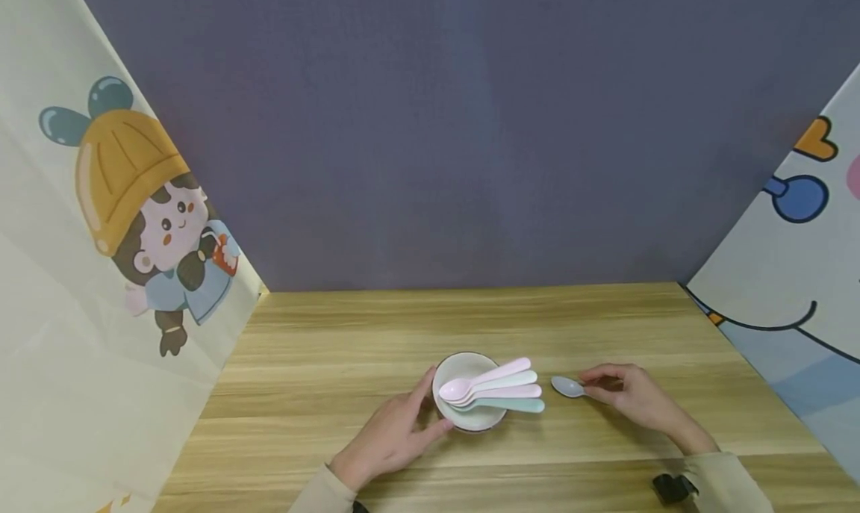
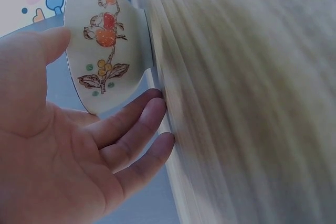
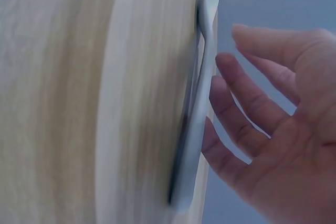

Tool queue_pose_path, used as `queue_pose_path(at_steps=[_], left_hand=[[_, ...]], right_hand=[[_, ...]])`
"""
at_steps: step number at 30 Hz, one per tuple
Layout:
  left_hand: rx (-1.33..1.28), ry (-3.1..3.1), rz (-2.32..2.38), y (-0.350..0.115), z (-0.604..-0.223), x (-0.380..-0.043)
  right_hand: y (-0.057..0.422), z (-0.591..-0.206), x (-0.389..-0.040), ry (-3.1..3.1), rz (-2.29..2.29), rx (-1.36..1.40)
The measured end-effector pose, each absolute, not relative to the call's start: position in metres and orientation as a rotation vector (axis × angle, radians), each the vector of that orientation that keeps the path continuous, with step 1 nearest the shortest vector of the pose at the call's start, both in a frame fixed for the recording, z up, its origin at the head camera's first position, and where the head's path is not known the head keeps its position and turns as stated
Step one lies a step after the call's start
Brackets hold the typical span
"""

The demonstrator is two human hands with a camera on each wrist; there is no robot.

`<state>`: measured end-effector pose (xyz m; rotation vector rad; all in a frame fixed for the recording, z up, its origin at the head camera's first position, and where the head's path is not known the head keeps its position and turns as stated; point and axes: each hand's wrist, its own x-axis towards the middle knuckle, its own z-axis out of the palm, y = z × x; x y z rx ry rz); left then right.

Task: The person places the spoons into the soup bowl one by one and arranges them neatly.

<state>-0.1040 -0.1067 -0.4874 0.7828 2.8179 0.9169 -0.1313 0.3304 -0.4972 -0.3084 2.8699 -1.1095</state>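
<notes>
A white bowl (image 1: 473,422) with a dark rim sits in the middle of the wooden table. Several spoons lie in it, among them a pink spoon (image 1: 490,377) and a green spoon (image 1: 509,405), handles leaning out over the right rim. My left hand (image 1: 396,431) rests against the bowl's left side, thumb and index finger spread along it. Fruit and leaves decorate the bowl's wall (image 2: 107,45). A pale grey spoon (image 1: 567,387) lies right of the bowl. Over its handle (image 3: 195,124) is my right hand (image 1: 634,397), fingers loosely bent and thumb apart from them.
A dark grey panel (image 1: 437,140) rises behind the wooden table (image 1: 322,334). A cartoon-printed wall (image 1: 60,311) closes off the left side, and another printed wall (image 1: 759,274) the right. A small black object (image 1: 674,488) is by the right sleeve.
</notes>
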Motion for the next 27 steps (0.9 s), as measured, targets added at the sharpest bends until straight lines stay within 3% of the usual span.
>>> queue_pose_path(at_steps=[27], left_hand=[[0.781, 2.813, 0.933, -0.1068, -0.4876, -0.1039]], right_hand=[[0.3403, -0.5052, -0.1278, 2.836, -1.078, -0.271]])
